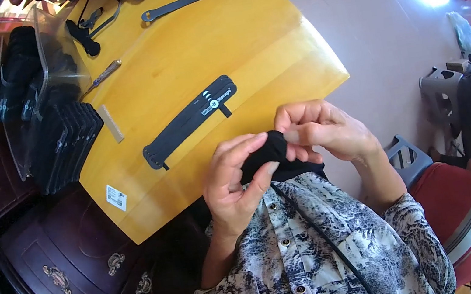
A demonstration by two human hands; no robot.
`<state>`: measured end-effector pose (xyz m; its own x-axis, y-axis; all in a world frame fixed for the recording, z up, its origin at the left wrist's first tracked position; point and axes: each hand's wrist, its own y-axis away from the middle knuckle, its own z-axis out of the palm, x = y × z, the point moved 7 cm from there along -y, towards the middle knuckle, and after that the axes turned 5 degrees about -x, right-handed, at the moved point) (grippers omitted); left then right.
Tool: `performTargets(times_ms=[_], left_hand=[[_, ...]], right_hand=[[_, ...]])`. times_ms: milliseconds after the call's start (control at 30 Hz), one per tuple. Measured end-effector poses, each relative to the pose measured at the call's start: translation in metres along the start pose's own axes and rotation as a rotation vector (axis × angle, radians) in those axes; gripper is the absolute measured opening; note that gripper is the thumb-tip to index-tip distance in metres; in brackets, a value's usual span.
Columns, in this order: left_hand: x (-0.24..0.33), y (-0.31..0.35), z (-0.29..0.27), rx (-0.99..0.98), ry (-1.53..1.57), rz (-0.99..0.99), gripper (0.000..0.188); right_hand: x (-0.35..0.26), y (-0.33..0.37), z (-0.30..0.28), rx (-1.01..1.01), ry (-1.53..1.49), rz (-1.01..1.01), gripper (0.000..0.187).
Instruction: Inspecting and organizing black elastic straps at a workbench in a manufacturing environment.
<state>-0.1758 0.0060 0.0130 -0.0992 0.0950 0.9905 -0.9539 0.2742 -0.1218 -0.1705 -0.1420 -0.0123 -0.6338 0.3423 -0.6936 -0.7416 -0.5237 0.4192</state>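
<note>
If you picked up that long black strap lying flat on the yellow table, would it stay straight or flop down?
The black strap would probably droop at both ends: it looks thin and flat, like fabric. It likely feels light, since it lies flush on the table. It should not roll, having no round side.

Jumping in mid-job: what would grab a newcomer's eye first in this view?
First, the two hands at centre: the left hand and right hand pinch a small black fabric piece between them, just above the person's patterned shirt. Next, the bright yellow tabletop, with a flat black strap lying just beyond the hands. At the table's left edge stands a stack of black straps.
</note>
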Motion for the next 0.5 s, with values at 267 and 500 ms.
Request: performTargets(times_ms=[267, 500], left_hand=[[0.053, -0.03, 0.048, -0.292, -0.193, 0.304, 0.039], [0.044, -0.028, 0.063, -0.279, -0.016, 0.256, 0.03]], right_hand=[[-0.057, 0.074, 0.018, -0.01, 0.413, -0.473, 0.009], [-0.04, 0.099, 0.017, 0.338, 0.543, -0.735, 0.002]])
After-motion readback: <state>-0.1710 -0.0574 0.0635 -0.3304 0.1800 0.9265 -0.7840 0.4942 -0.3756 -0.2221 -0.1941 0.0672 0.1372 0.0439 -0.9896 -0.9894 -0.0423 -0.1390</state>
